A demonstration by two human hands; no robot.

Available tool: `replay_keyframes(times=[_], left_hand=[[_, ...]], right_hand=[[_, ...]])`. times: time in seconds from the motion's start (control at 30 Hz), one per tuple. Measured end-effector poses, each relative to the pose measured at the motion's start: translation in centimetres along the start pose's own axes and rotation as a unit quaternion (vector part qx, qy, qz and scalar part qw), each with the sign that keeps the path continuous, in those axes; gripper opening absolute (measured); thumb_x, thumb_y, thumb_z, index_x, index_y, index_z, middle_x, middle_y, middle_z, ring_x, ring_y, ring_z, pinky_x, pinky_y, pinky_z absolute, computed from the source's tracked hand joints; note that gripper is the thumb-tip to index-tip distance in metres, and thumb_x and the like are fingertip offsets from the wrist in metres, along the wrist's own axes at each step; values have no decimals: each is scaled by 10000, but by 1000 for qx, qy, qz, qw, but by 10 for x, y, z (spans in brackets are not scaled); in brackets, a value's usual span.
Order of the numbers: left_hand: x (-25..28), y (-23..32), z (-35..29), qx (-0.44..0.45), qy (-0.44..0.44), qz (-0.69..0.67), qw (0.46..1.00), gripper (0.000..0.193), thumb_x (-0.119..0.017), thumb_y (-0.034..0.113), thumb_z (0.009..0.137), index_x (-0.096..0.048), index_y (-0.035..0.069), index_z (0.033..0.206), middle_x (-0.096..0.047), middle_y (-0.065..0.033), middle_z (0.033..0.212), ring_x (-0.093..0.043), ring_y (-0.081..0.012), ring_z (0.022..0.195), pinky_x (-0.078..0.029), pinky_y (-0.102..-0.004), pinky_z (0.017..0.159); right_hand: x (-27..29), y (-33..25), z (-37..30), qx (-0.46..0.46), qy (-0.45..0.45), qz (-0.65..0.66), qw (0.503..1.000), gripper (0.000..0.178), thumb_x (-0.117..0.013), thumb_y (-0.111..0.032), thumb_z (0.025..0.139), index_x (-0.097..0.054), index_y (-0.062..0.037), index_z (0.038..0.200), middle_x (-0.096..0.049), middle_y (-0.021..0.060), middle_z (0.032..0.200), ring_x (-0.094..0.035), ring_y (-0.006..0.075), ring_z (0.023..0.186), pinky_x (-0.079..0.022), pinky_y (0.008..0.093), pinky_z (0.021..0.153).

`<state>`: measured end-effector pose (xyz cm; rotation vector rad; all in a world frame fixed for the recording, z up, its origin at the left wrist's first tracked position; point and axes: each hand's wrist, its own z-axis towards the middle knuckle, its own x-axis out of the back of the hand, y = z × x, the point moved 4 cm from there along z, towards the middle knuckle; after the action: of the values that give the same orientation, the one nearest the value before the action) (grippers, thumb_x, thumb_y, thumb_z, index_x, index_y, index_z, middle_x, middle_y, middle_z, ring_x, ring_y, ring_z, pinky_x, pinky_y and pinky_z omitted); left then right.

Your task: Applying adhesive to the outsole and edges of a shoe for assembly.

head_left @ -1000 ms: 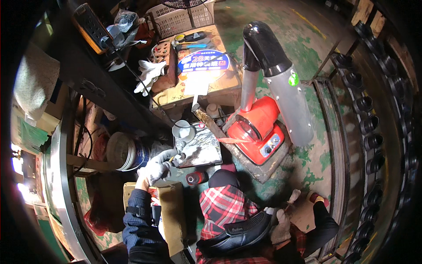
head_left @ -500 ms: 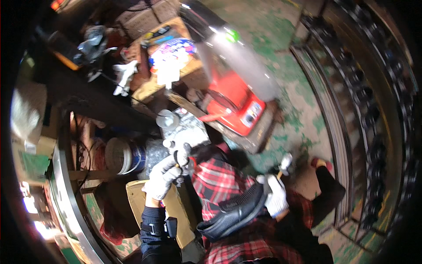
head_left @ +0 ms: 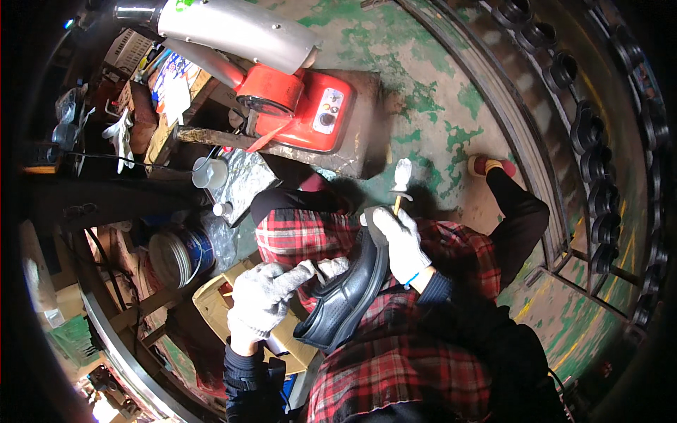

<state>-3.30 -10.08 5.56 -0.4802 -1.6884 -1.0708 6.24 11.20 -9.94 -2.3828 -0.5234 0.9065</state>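
Note:
A black slip-on shoe [head_left: 351,299] is held slantwise above my lap, its toe end toward my right hand. My gloved right hand [head_left: 403,247] is closed round that end. A thin wooden-handled tool with a whitish head [head_left: 403,176] sticks out past the same hand, apparently gripped with the shoe. My gloved left hand [head_left: 262,297] is at the shoe's left side, its fingers bunched and reaching to the upper. A greyish lump [head_left: 331,268] is at its fingertips against the shoe; whether it is cloth or stained glove is unclear.
A red machine with a silver duct [head_left: 310,113] stands on a worn wooden stand ahead. A clear plastic cup [head_left: 210,173] and a small white bottle [head_left: 222,209] are left of my knee. A bucket [head_left: 180,257] and an open cardboard box [head_left: 211,303] lie left; a rack of black shoes [head_left: 592,166] curves along the right.
My left hand has come back from beside the small white bottle to the shoe. My right hand has shifted left with the shoe and tool, and the view has turned.

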Motion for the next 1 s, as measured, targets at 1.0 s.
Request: replay_keyframes(times=[1.0], left_hand=[[16, 47, 13, -46, -100, 184, 977, 339, -671, 233, 772, -750, 266, 1100, -589, -7, 800, -604, -200, 763, -470, -357, 665]], right_hand=[[29, 11, 15, -68, -9, 7, 998, 347, -641, -296, 995, -666, -25, 1211, -688, 34, 1142, -634, 123, 1029, -499, 281, 937]])
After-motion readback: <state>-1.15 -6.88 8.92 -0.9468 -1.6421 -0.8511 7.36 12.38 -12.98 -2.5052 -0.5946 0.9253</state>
